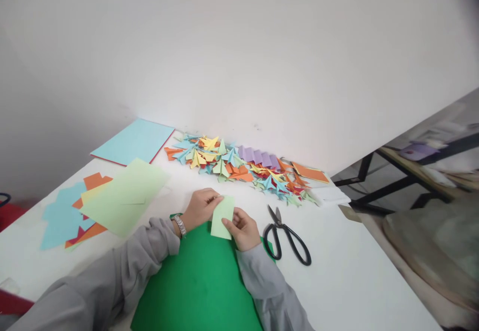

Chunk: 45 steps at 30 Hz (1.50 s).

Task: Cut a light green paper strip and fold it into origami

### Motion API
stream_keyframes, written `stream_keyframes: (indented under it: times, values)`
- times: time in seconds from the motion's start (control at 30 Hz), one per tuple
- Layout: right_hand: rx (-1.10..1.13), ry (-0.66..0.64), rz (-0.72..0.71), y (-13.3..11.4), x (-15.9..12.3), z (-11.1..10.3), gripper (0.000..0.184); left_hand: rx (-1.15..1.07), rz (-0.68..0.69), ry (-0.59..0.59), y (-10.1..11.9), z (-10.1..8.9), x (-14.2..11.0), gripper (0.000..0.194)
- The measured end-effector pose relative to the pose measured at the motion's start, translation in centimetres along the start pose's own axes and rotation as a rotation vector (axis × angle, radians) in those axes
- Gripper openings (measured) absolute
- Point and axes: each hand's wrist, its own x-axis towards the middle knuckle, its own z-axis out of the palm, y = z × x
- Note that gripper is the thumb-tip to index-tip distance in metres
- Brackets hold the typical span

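Observation:
A small light green paper rectangle [221,216] is held between both hands above a green sheet [198,271]. My left hand [200,206] pinches its upper left corner. With thumb in front and fingers behind, my right hand [244,227] grips its right edge. Just right of that hand lie black-handled scissors [286,236], their blades slightly apart and pointing away from me. Beyond the hands, a heap of folded paper planes [224,159] in several colours stretches along the wall.
Light green sheets [125,191] overlap blue and orange paper scraps [63,211] on the left. A blue stack of paper [136,139] lies at the back left. Purple pleated paper [258,156] and an orange card [311,172] sit by the wall [239,46]. The table [359,271] ends at right.

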Motion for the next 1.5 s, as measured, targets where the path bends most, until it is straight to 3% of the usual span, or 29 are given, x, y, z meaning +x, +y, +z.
stream_keyframes:
  times: [0.1,0.23,0.5,0.6,0.8,0.87,0.97,1.5]
  values:
    - [0.079,0.003,0.011,0.3,-0.1,-0.2,0.035,-0.172,-0.177,0.055,-0.3,0.1,0.3,0.019]
    - [0.126,-0.001,0.039,0.4,-0.1,-0.2,0.035,-0.37,-0.363,0.029,-0.4,0.1,0.4,0.024]
    - [0.154,0.029,0.016,-0.2,0.1,-0.4,0.03,-0.687,-0.471,-0.057,-0.3,0.0,0.9,0.036]
    - [0.159,0.11,-0.033,-0.5,0.1,-0.5,0.027,-0.668,-0.439,-0.157,0.2,0.1,0.8,0.034]
    - [0.045,0.107,0.013,-1.8,0.2,-0.7,0.021,-0.592,-0.47,-0.283,0.6,0.2,0.1,0.024]
    - [0.007,0.197,0.002,-1.9,0.3,-0.8,0.021,-0.5,-0.411,-0.379,0.6,0.2,0.0,0.024]
    - [-0.022,0.227,0.003,-1.6,0.6,-0.9,0.02,-0.371,-0.293,-0.471,0.7,0.2,0.0,0.024]
    - [0.016,0.217,0.037,-2.2,0.8,-0.8,0.02,-0.185,-0.144,-0.499,0.5,0.5,-0.1,0.029]
